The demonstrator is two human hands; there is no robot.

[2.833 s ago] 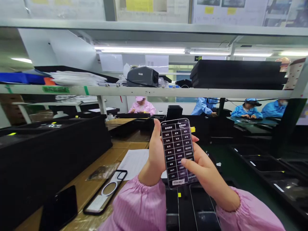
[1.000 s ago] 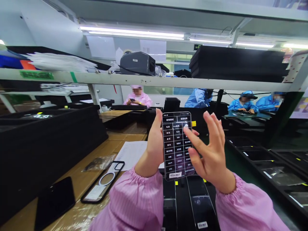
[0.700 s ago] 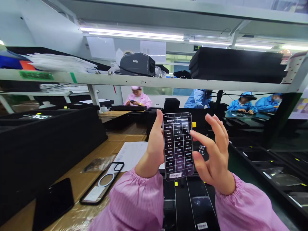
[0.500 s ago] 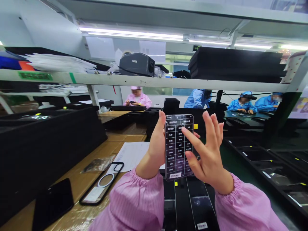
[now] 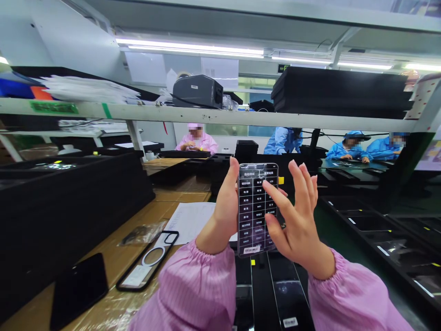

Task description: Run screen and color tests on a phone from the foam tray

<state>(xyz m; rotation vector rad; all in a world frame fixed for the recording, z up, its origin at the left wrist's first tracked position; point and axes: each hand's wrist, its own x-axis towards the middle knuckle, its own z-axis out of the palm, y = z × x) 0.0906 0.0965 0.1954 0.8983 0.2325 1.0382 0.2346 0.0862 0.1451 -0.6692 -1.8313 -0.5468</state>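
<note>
The phone (image 5: 257, 214) stands tilted at the centre of the frame, and its screen differs from a second ago: the grid has slid down, exposing one more row of entries beneath the header. The left hand (image 5: 224, 209) keeps its grip, closed around the phone with the thumb along the left edge and fingertips showing past the right edge, beside a yellow tab (image 5: 281, 180).

The right hand (image 5: 299, 225), which cradled the phone's right side in the earliest view, is now spread open and holds nothing visible. Its index fingertip is at that newly shown row, near the middle column; whether it presses or hovers, I cannot tell. The shift seems to put that row within easy reach of the finger.

At lower left, a phone case (image 5: 147, 262) lies unmoved on the worktop (image 5: 114, 259).
</note>
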